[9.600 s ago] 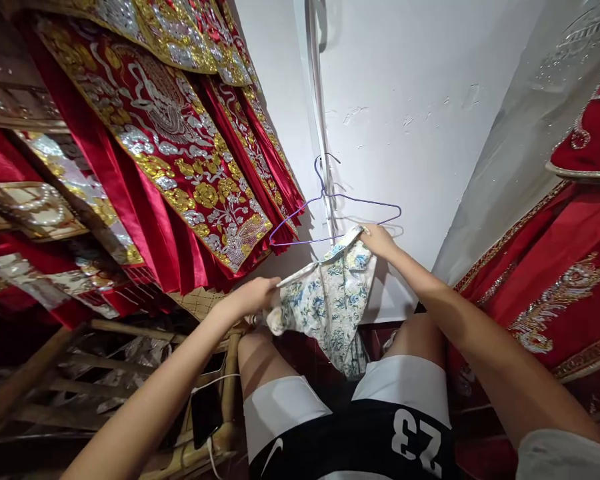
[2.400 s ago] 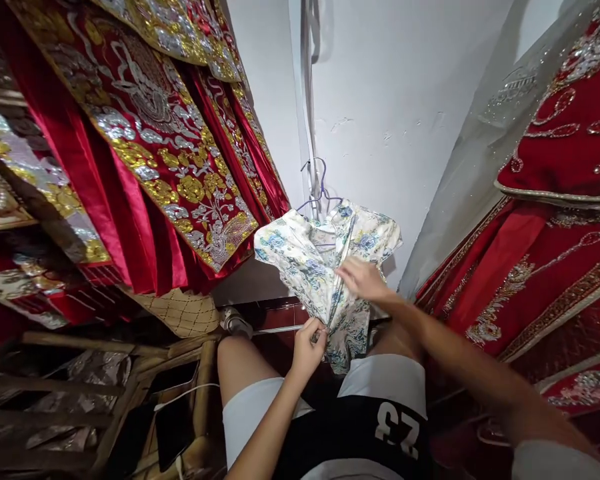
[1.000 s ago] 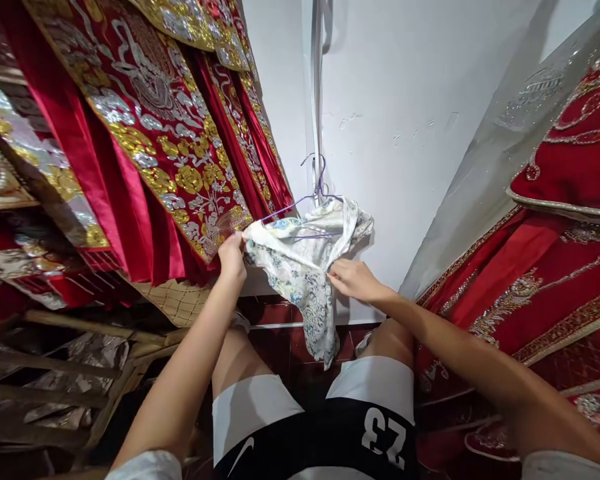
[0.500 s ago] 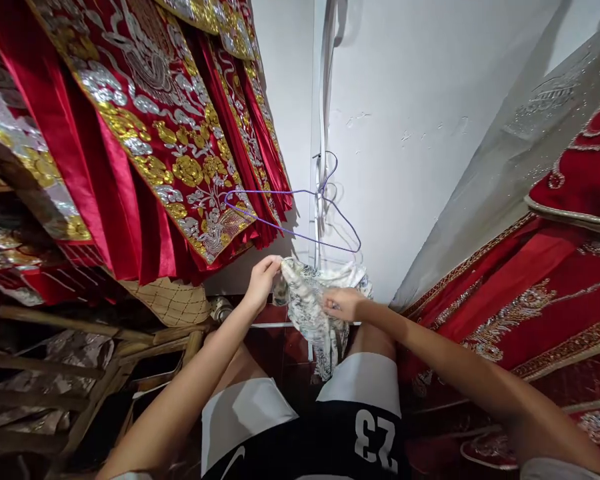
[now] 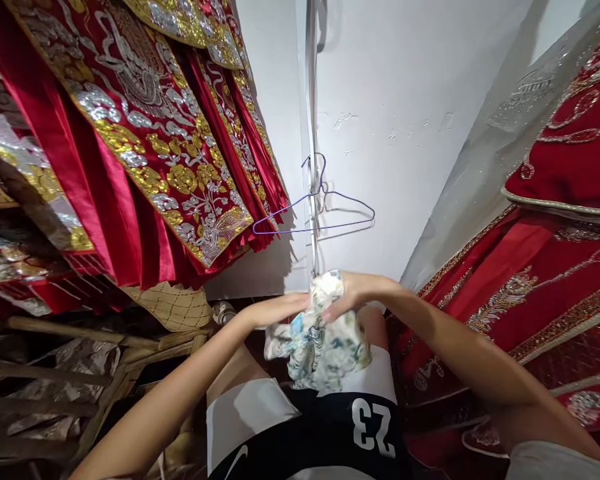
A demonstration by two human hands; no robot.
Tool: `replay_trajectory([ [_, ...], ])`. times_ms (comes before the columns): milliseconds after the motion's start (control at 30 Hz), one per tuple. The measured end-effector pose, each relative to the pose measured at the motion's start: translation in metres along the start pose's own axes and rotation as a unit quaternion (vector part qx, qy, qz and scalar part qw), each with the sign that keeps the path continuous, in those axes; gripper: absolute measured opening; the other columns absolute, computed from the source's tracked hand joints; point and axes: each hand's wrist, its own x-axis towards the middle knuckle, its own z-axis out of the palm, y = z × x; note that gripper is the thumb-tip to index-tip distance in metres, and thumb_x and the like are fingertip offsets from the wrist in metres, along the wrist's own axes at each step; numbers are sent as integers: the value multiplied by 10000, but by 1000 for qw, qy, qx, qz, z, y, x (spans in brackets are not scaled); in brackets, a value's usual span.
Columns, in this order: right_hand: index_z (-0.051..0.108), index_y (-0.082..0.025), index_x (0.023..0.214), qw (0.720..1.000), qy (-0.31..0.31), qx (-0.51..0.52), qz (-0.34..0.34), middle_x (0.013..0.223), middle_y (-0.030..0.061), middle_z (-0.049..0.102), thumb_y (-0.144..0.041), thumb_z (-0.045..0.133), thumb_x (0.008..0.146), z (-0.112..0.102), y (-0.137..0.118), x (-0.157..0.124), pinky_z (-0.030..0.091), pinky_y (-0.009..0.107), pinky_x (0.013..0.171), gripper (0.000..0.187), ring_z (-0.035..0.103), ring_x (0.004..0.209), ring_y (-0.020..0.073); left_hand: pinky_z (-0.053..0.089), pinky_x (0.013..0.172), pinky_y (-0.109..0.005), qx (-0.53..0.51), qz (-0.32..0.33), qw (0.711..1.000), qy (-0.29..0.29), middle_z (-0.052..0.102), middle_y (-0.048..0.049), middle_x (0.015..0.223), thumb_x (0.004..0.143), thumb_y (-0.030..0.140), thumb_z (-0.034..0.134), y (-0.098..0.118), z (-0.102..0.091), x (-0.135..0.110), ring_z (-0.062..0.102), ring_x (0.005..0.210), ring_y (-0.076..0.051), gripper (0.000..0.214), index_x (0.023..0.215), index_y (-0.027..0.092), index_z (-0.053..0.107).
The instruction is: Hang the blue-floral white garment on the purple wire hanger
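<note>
A white patterned garment [image 5: 337, 347] with blue and green print is bunched up above my lap; its exact kind I cannot make out. My right hand [image 5: 353, 293] grips it from the right, the thumb pressed over its front. On the other side, my left hand [image 5: 293, 307] holds the bundle, its fingertips hidden behind the cloth. Just beyond my hands a thin purple clothes hanger [image 5: 347, 230] hangs bare against a pale upright pole [image 5: 311, 120].
Red costumes with gold and silver embroidery [image 5: 180, 173] hang at the left. More red beaded garments [image 5: 555, 267] are at the right, beside a sheer cover [image 5: 475, 153]. A wooden chair-like frame [image 5: 145, 357] stands lower left. Ahead is a white wall [image 5: 395, 87].
The garment has been gathered from a hanging spread into a bunch closer to my body. My hands have come together around it. The hanger has swung and turned.
</note>
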Motion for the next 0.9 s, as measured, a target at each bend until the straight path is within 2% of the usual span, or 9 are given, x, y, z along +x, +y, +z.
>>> replay_trajectory([
  [100, 680, -145, 768, 978, 196, -70, -17, 734, 1, 677, -277, 808, 603, -40, 3, -2, 498, 263, 646, 247, 609, 677, 159, 535, 793, -344, 16, -67, 997, -36, 708, -67, 859, 893, 629, 559, -29, 3, -15, 638, 884, -260, 511, 880, 134, 685],
  [200, 673, -147, 850, 902, 416, -104, -56, 783, 15, 684, -270, 740, 614, -77, 21, 18, 500, 286, 703, 274, 613, 726, 176, 528, 847, -357, 69, -63, 994, 54, 724, -61, 928, 880, 461, 531, -35, -8, -29, 650, 955, -277, 359, 972, 147, 677],
  [267, 669, -158, 966, 864, 486, -119, -63, 902, 38, 712, -280, 675, 656, -94, 39, 39, 508, 314, 802, 333, 633, 821, 195, 508, 908, -369, 178, -73, 973, 129, 728, -65, 1006, 844, 343, 522, -28, -22, -35, 652, 1029, -289, 322, 1083, 167, 647],
  [367, 660, -173, 848, 865, 472, -168, 12, 874, 48, 713, -290, 553, 725, -104, 68, 63, 502, 322, 825, 201, 634, 831, 205, 508, 835, -385, 392, -183, 884, 176, 725, -99, 955, 835, 233, 499, -18, -45, -44, 686, 921, -303, 321, 1137, 181, 595],
  [433, 589, -190, 667, 865, 462, -187, 55, 718, 36, 663, -314, 523, 741, -106, 84, 67, 489, 308, 740, 159, 609, 736, 203, 505, 749, -379, 474, -257, 825, 167, 719, -120, 897, 855, 191, 465, -17, -56, -49, 695, 838, -312, 257, 1069, 189, 607],
  [467, 550, -199, 618, 861, 467, -191, 61, 661, 27, 630, -330, 524, 742, -106, 90, 64, 474, 301, 700, 182, 590, 694, 199, 505, 739, -376, 492, -269, 811, 165, 717, -127, 895, 860, 174, 451, -18, -61, -51, 700, 842, -313, 235, 1020, 194, 621],
  [633, 533, -207, 599, 826, 517, -213, 68, 618, 19, 606, -405, 587, 711, -109, 93, 23, 429, 291, 635, 234, 564, 647, 193, 517, 912, -399, 511, -136, 812, 246, 688, -158, 1072, 820, 122, 440, -19, -83, -46, 665, 1036, -299, 244, 909, 175, 661],
  [767, 623, -193, 654, 802, 546, -234, 56, 692, 41, 685, -441, 623, 700, -109, 76, -7, 458, 293, 644, 252, 613, 707, 216, 506, 1001, -481, 498, -43, 807, 314, 648, -183, 1161, 794, 122, 409, 1, -105, -22, 625, 1104, -327, 287, 923, 144, 665],
  [900, 606, -206, 637, 789, 555, -255, 73, 635, 30, 655, -454, 588, 721, -98, 65, -21, 433, 293, 595, 262, 593, 638, 211, 479, 1077, -465, 487, 35, 805, 336, 607, -186, 1298, 698, 77, 422, 21, -117, -5, 594, 1206, -322, 263, 835, 157, 632],
])
